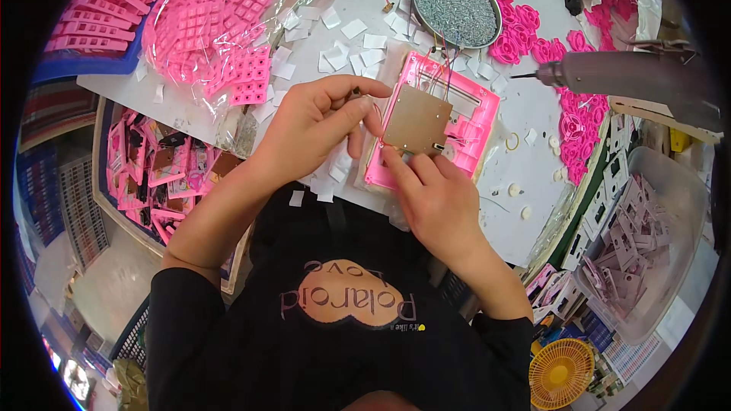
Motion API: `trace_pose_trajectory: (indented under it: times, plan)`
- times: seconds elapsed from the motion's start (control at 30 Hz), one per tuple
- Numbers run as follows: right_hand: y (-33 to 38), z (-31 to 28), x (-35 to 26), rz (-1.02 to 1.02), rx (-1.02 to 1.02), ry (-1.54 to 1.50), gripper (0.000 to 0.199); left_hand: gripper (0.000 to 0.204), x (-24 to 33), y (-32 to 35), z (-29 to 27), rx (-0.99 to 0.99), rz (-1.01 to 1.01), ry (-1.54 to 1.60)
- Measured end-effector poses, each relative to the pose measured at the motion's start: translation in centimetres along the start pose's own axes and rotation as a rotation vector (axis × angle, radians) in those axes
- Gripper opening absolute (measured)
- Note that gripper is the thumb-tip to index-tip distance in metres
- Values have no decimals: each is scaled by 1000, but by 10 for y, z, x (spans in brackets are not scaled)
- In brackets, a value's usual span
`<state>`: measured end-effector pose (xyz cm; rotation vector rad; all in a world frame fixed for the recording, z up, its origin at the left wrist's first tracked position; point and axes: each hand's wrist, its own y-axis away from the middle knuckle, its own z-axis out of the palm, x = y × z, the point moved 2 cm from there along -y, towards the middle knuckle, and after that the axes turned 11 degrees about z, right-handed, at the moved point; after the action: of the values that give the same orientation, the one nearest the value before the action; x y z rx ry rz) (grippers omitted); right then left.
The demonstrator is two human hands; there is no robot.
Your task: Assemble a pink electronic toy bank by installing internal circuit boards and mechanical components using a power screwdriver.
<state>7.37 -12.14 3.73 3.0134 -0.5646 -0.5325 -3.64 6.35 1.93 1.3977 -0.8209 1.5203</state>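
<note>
A pink plastic housing (481, 141) lies tilted on the worktable in front of me, with a brown circuit board (419, 120) set inside it. Thin wires run from the board's far edge. At the housing's left side my left hand (324, 122) is closed in a pinch, and a thin red wire shows at its fingertips. My right hand (438, 194) comes from the near side, its fingertips pressed on the board's near edge and the housing, steadying them. Its thumb is hidden. A small black switch (438, 148) sits at the board's near right corner.
White paper pieces (354, 28) litter the worktable. A round metal tray (499, 23) of small screws stands beyond the housing. A grey electric screwdriver (609, 76) hangs at right, near pink rings (575, 133). Bagged pink keypads (205, 30) lie at far left; a clear bin (689, 251) stands right.
</note>
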Motion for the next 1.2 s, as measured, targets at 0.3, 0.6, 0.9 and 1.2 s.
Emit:
trace_pose_trajectory:
  times: [0.3, 0.6, 0.9, 1.2]
  plan:
    - [1, -7, 16, -122, -102, -75, 47, 31, -10, -6, 15, 76, 324, -172]
    - [16, -30, 31, 19, 292, -552, 37, 52, 15, -2, 52, -164, 236, -317]
    - [11, -39, 49, -277, 238, -400, 33, 57, 30, -26, 69, -491, -122, -100]
    - [39, -40, 52, -49, 79, -38, 14, 36, 13, 4, 75, -324, 456, -739]
